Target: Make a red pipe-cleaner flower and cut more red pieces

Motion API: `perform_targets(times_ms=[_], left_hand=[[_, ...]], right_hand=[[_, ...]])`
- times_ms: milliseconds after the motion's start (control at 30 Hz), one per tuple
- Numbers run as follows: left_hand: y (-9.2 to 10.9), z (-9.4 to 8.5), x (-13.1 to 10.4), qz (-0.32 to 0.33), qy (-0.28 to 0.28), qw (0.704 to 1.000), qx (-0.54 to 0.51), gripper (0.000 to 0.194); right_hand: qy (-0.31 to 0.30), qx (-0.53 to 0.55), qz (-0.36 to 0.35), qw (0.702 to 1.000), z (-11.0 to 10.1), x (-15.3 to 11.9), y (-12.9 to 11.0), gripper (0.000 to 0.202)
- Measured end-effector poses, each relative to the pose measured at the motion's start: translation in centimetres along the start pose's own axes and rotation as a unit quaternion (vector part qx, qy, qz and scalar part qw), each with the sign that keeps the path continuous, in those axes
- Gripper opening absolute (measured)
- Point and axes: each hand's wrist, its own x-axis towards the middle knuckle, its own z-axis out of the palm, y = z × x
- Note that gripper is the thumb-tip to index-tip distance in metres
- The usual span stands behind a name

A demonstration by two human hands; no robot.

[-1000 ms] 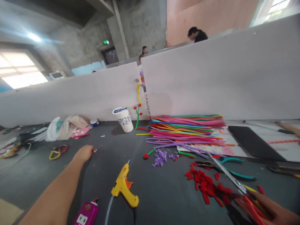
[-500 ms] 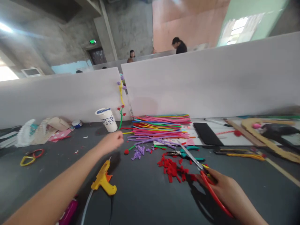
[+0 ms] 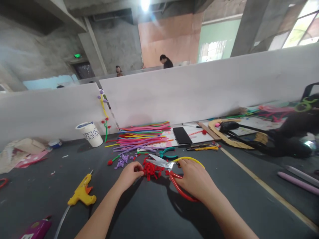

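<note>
My right hand [image 3: 193, 176] grips a pair of scissors [image 3: 161, 162] with one red and one yellow handle. The blades are parted and point left, over a heap of short red fuzzy pieces [image 3: 151, 171]. At that heap's left edge is my left hand [image 3: 131, 176], its thumb and fingertips drawn together. Whatever may be pinched there is too small to make out. Purple snippets [image 3: 122, 161] lie just beyond it, beside a green stem with a red ball [image 3: 110, 162]. Teal-handled pliers [image 3: 168, 153] rest behind the scissors.
Coloured pipe cleaners [image 3: 142, 136] are stacked near the white partition [image 3: 199, 89]. A paper cup [image 3: 91, 134] stands left of them, a phone [image 3: 182, 135] right. A yellow glue gun [image 3: 83, 192] lies left of my arm. Farther right are craft knives [image 3: 203, 147] and a black stand [image 3: 286, 136].
The view has turned right. My left hand has come from near the cup to the red heap. The scissors have swung leftward over the heap, their blades now wider apart.
</note>
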Motion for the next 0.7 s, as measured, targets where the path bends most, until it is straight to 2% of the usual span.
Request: perform_targets(times_ms=[100, 200, 367, 567, 700], left_hand=[[-0.5, -0.6, 1.2, -0.025, 0.036, 0.998, 0.038, 0.018], [-1.0, -1.6, 3.5, -0.045, 0.074, 0.992, 0.097, 0.03], [-1.5, -2.0, 6.5, -0.034, 0.07, 0.984, 0.163, 0.031], [-2.3, -1.5, 7.7, -0.046, 0.055, 0.982, 0.174, 0.031], [-3.2, -2.2, 8.3, -0.074, 0.099, 0.981, 0.152, 0.032]], right_hand=[[0.007, 0.002, 0.024, 1.0, 0.0, 0.0, 0.2, 0.027], [0.009, 0.013, 0.06, 0.998, 0.1, 0.3, 0.4, 0.027], [0.004, 0.023, 0.064, 0.998, 0.5, 0.5, 0.3, 0.028], [0.011, 0.034, 0.069, 0.997, 1.0, 0.5, 0.3, 0.03], [0.026, 0.04, 0.078, 0.996, 0.8, 0.7, 0.4, 0.029]])
